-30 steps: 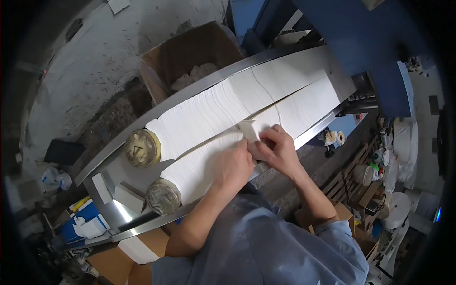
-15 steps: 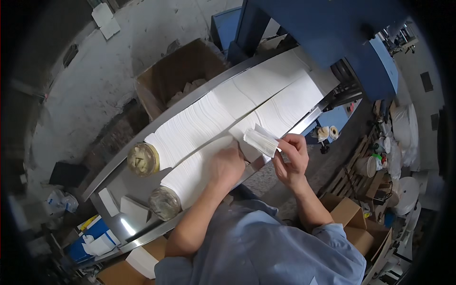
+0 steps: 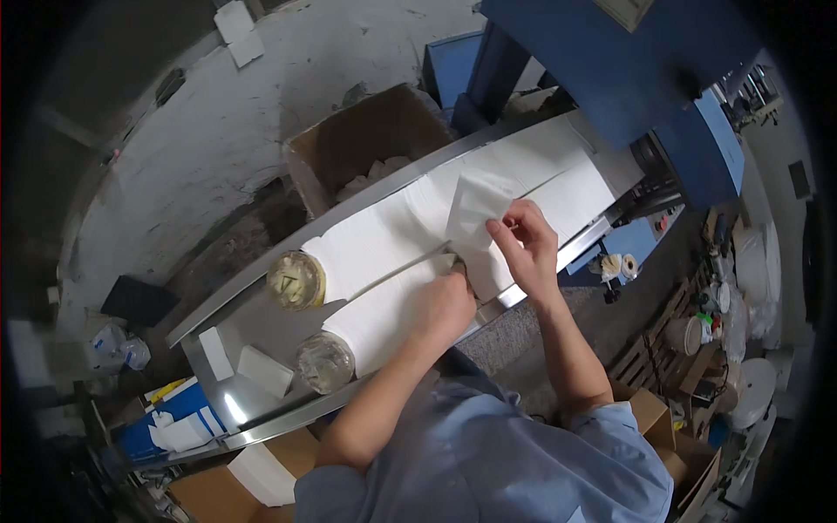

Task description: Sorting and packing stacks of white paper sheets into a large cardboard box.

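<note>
Two long rows of stacked white folded paper sheets, a far row (image 3: 370, 235) and a near row (image 3: 388, 314), lie side by side in a metal trough (image 3: 244, 336). My left hand (image 3: 446, 305) rests on the near row, fingers curled down around its end beside a gap; the fingertips are partly hidden. Between thumb and fingers, my right hand (image 3: 529, 244) pinches a thin, slightly see-through white sheet (image 3: 478, 207), raised over the rows. A round jar-like weight (image 3: 296, 281) stands against the far row's left end, and another round weight (image 3: 325, 362) against the near row's.
Beyond the trough stands an open cardboard box (image 3: 305, 166) with white scraps inside. A large blue machine (image 3: 593, 70) covers the trough's far right end. Loose white packs (image 3: 266, 370) lie at its left end. Cardboard boxes (image 3: 649, 414) and a wooden pallet (image 3: 649, 344) are at right.
My right hand has moved up and leftward over the rows. The paper in it looked like a small folded bundle and now appears as a thin flat sheet. My left hand stays on the near row.
</note>
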`<state>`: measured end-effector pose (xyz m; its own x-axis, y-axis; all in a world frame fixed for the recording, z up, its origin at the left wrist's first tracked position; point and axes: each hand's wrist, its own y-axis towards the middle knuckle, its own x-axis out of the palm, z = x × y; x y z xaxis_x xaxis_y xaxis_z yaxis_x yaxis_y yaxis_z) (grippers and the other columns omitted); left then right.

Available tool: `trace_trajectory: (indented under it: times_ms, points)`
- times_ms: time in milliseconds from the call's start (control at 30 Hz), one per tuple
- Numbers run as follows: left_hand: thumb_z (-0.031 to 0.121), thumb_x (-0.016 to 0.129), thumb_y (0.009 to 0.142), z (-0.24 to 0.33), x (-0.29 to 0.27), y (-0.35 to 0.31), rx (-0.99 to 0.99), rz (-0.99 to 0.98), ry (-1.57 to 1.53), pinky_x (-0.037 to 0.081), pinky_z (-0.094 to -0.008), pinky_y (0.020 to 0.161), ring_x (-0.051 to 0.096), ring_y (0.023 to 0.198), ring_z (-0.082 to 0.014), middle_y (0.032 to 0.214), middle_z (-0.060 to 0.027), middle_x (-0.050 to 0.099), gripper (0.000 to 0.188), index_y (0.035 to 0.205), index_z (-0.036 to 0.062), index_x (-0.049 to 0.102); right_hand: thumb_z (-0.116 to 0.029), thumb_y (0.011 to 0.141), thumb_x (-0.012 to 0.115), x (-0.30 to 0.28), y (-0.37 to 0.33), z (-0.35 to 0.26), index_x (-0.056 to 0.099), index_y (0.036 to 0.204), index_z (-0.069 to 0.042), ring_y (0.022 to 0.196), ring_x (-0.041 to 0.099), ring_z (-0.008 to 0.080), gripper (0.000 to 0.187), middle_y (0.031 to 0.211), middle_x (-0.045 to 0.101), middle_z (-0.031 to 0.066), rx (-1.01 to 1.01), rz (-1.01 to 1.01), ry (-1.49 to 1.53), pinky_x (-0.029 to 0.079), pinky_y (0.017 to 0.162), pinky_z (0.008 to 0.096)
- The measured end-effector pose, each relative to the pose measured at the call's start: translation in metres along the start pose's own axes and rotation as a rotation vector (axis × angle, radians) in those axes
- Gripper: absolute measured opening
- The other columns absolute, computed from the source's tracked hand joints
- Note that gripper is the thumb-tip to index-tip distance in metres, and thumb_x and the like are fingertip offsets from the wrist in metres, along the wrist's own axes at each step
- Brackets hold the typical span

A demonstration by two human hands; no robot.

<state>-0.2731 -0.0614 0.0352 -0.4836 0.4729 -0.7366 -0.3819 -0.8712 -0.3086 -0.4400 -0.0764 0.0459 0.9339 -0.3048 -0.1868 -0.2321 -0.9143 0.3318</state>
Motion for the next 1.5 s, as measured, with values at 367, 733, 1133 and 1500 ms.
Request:
trace_trajectory:
  times_ms: [367,733,1133,1500]
  points:
    - [0.010,0.056,0.093,-0.004,0.000,-0.012,0.088,0.132,-0.109,0.056,-0.0567,0.074,0.071,0.080,-0.0467,0.080,-0.0292,0.069,0.031,0.119,-0.0051,0.059,-0.029,0.093,0.079,0.065,0.112,-0.005,0.047,0.149,0.003,0.112,0.063,0.0175,0.072,0.139,0.058,0.0201,-0.028,-0.182,-0.093,0.054,0.093,0.0323]
    - [0.010,0.055,0.095,-0.010,0.008,-0.002,0.032,0.059,-0.068,0.056,-0.0547,0.073,0.071,0.086,-0.0446,0.090,-0.0265,0.072,0.042,0.134,-0.0048,0.052,-0.011,0.085,0.077,0.009,-0.054,0.023,0.058,0.129,-0.001,0.075,0.067,0.0247,0.049,0.086,0.065,0.0136,0.160,-0.314,-0.538,0.054,0.069,0.0363]
    - [0.018,0.061,0.096,0.004,-0.004,-0.008,0.008,0.060,0.085,0.056,-0.0505,0.067,0.072,0.082,-0.0391,0.092,-0.0231,0.073,0.057,0.145,-0.0059,0.042,-0.016,0.083,0.078,0.003,-0.055,0.033,0.059,0.123,-0.002,0.081,0.070,0.0334,0.047,0.092,0.068,0.0180,0.145,-0.295,-0.562,0.056,0.072,0.0406]
    - [0.017,0.069,0.090,-0.006,0.000,-0.018,0.177,0.041,0.010,0.057,-0.0495,0.072,0.072,0.086,-0.0383,0.097,-0.0142,0.075,0.078,0.155,-0.0013,0.029,-0.014,0.083,0.077,-0.004,-0.049,0.031,0.059,0.121,-0.001,0.080,0.070,0.0308,0.044,0.087,0.068,0.0165,0.125,-0.323,-0.457,0.055,0.073,0.0396]
